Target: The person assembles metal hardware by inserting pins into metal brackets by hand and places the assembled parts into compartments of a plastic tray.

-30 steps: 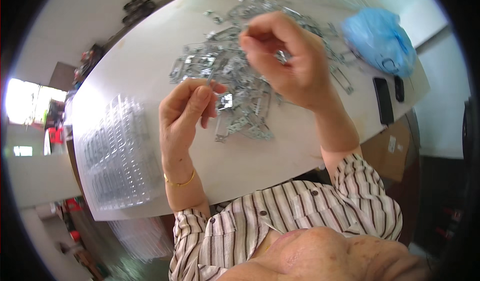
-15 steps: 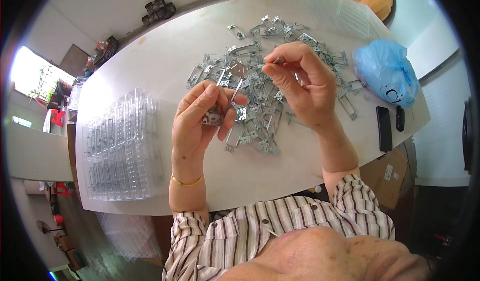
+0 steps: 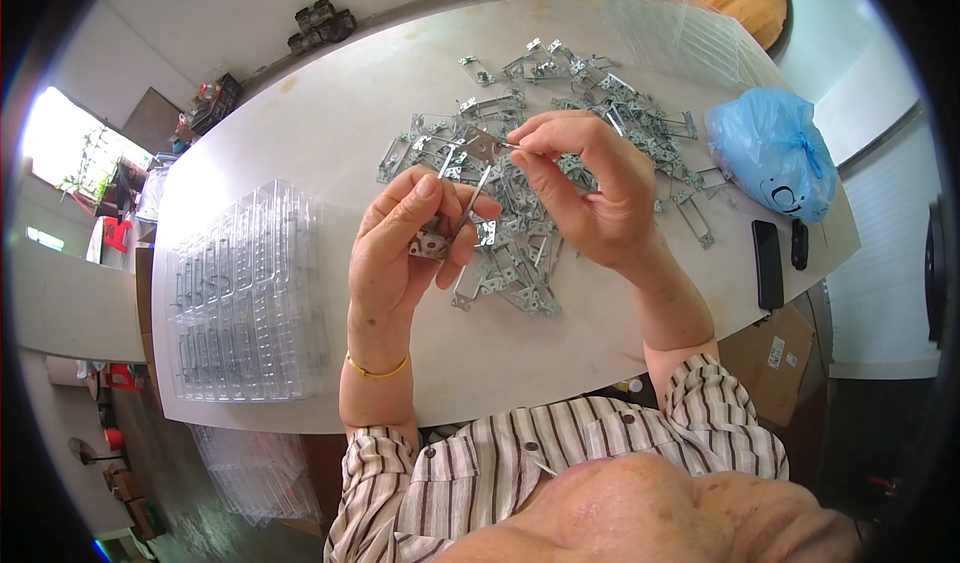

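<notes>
The left hand (image 3: 385,238) is gripping a metal bracket (image 3: 430,245) above the near-left edge of the heap of metal brackets (image 3: 522,203), its thumb and curled fingers closing around the piece. The bracket is looking silvery-grey and shiny: a flat plate with round holes is resting against the fingers, while narrow, straight arms are slanting up and away toward the heap. Its full outline is hiding behind the fingers. Over the middle of the heap, the right hand (image 3: 600,188) is holding its thumb and forefinger narrowly together, pinching a small thin piece (image 3: 508,145), too small to identify. Clear plastic trays (image 3: 245,298) are lying left of the heap, and a blue plastic bag (image 3: 765,153) is sitting right of it.
</notes>
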{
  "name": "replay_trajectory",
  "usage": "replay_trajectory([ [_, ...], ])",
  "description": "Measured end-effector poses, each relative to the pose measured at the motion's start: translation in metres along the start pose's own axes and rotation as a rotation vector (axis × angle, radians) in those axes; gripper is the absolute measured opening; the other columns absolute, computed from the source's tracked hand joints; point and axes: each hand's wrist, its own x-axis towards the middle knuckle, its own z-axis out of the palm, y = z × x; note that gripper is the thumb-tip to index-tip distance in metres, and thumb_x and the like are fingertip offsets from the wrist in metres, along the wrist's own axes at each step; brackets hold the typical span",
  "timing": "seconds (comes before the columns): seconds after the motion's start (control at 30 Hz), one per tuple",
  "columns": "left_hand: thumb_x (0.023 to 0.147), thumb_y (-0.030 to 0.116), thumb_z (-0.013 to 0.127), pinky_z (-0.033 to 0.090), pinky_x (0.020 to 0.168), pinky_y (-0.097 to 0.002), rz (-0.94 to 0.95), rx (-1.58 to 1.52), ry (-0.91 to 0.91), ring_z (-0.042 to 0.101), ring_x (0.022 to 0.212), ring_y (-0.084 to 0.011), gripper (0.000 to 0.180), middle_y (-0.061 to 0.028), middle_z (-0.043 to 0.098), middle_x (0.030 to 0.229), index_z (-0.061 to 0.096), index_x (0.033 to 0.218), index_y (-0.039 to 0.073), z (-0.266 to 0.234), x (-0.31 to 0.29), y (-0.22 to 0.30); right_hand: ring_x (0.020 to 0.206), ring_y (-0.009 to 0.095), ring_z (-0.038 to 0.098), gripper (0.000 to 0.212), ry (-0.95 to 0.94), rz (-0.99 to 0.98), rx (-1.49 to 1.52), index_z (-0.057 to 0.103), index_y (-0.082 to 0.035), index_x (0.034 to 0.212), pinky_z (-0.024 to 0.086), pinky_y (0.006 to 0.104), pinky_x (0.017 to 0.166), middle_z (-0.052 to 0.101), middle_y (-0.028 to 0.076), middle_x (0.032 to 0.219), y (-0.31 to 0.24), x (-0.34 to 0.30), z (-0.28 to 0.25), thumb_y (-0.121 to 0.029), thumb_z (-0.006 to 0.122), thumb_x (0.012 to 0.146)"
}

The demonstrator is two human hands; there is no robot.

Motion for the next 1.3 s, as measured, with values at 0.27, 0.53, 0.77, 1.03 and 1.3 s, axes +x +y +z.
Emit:
replay_trajectory([
  [0.27,0.106,0.019,0.048,0.039,0.039,-0.0210,-0.012,0.009,0.005,0.053,0.049,-0.0140,0.028,-0.0292,0.068,0.095,0.055,0.086,0.001,0.002,-0.004,0.001,0.087,0.019,0.073,0.013,-0.058,0.072,0.138,0.062,-0.003,0.095,0.058,0.0295,0.073,0.073,0.013,0.099,-0.003,-0.002,0.007,0.002,0.072,0.087],
  [0.53,0.104,0.021,0.051,0.034,0.037,-0.0245,-0.088,-0.137,-0.064,0.045,0.042,-0.0156,0.029,-0.0321,0.067,0.092,0.055,0.083,0.001,0.003,-0.006,0.002,0.098,0.018,0.071,0.019,-0.133,0.225,0.265,0.060,0.000,0.104,0.058,0.0291,0.084,0.071,0.014,0.106,-0.016,-0.008,-0.007,0.009,0.067,0.088],
  [0.77,0.104,0.022,0.051,0.033,0.039,-0.0241,-0.070,-0.108,-0.188,0.044,0.043,-0.0151,0.031,-0.0329,0.067,0.094,0.057,0.084,0.000,0.004,-0.014,0.004,0.100,0.017,0.070,0.020,-0.155,0.231,0.309,0.061,0.001,0.104,0.058,0.0287,0.085,0.071,0.013,0.105,-0.013,-0.007,-0.003,0.012,0.065,0.088],
  [1.03,0.106,0.022,0.050,0.040,0.045,-0.0207,0.110,0.059,0.032,0.054,0.055,-0.0132,0.029,-0.0252,0.070,0.095,0.057,0.085,0.004,0.001,-0.009,0.011,0.067,0.009,0.061,0.012,-0.136,0.217,-0.009,0.070,-0.004,0.101,0.049,0.0228,0.061,0.072,0.005,0.089,-0.013,0.002,-0.002,-0.004,0.074,0.090],
  [1.3,0.106,0.024,0.052,0.036,0.043,-0.0179,0.154,0.277,0.086,0.054,0.059,-0.0112,0.028,-0.0260,0.068,0.100,0.060,0.089,0.002,0.003,-0.004,0.002,0.070,0.013,0.066,0.014,-0.154,0.214,0.044,0.070,-0.001,0.105,0.053,0.0257,0.062,0.072,0.009,0.090,-0.021,-0.002,0.002,-0.006,0.071,0.093],
])
